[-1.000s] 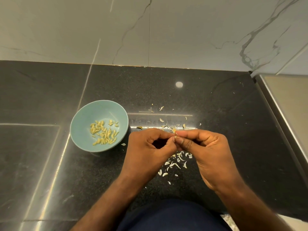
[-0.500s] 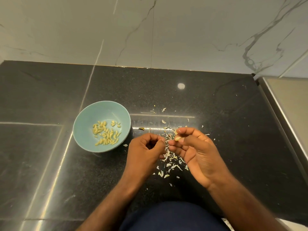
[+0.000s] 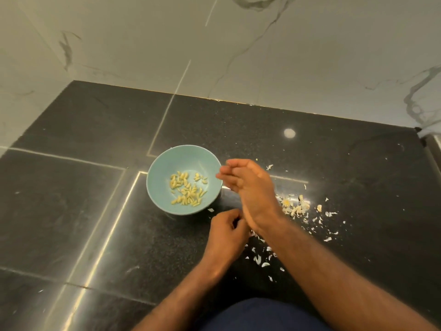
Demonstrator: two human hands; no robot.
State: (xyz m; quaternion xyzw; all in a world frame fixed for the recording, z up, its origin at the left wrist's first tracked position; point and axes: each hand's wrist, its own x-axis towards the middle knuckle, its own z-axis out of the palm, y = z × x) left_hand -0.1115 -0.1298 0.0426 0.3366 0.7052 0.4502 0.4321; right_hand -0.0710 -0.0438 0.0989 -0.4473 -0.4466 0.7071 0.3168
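A light blue bowl [image 3: 162, 173] stands on the black counter with several pale peeled seeds [image 3: 187, 189] inside. My right hand [image 3: 248, 187] reaches left, and its fingertips hover at the bowl's right rim. The fingers are stretched out and blurred, and I see no seed between them. My left hand [image 3: 226, 235] rests on the counter just below the bowl with its fingers curled in against the thumb. Nothing shows inside it. Several white husk pieces [image 3: 296, 209] lie scattered to the right of my hands.
The black stone counter [image 3: 95, 211] meets a white marble wall [image 3: 238, 56] at the back. More husk flakes [image 3: 261, 259] lie near the front edge, by my dark blue clothing [image 3: 262, 316]. A metal edge [image 3: 432, 144] shows at far right.
My right hand has moved left from the husk pile to the bowl's rim, and the seed it pinched is no longer visible. My left hand has stayed curled in place. The camera has turned left.
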